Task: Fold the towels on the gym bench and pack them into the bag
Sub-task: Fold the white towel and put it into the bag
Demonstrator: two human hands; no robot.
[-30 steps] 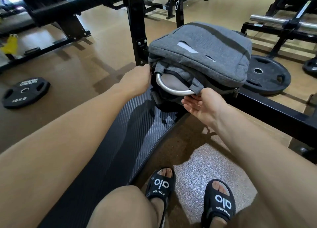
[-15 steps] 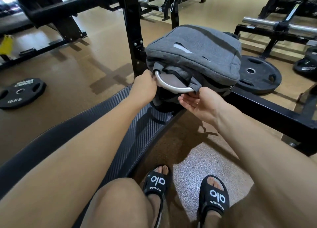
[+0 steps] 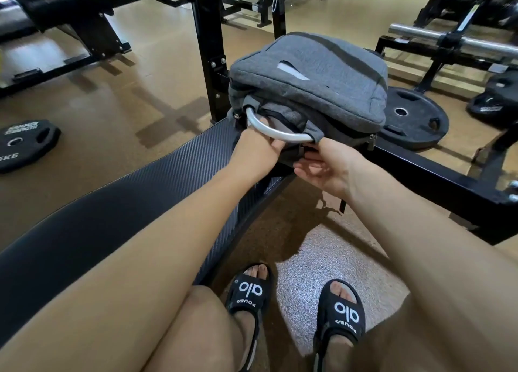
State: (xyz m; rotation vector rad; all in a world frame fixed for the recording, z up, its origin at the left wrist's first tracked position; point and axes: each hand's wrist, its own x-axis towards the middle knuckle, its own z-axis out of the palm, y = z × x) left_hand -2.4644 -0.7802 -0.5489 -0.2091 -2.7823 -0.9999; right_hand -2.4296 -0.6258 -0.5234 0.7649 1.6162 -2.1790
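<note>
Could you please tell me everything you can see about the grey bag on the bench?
The bag is a grey, felt-like fabric backpack lying flat at the far end of the bench, its top toward the person. A curved silver handle arcs over that end, and a zip pull hangs at its right corner. The left hand reaches in under the handle; the right hand, palm up, touches its near edge. No towels are visible.

bag (image 3: pixel 311 83) on bench (image 3: pixel 117 212) | left hand (image 3: pixel 256 154), right hand (image 3: pixel 326 165) at its handle (image 3: pixel 273 130)
</note>
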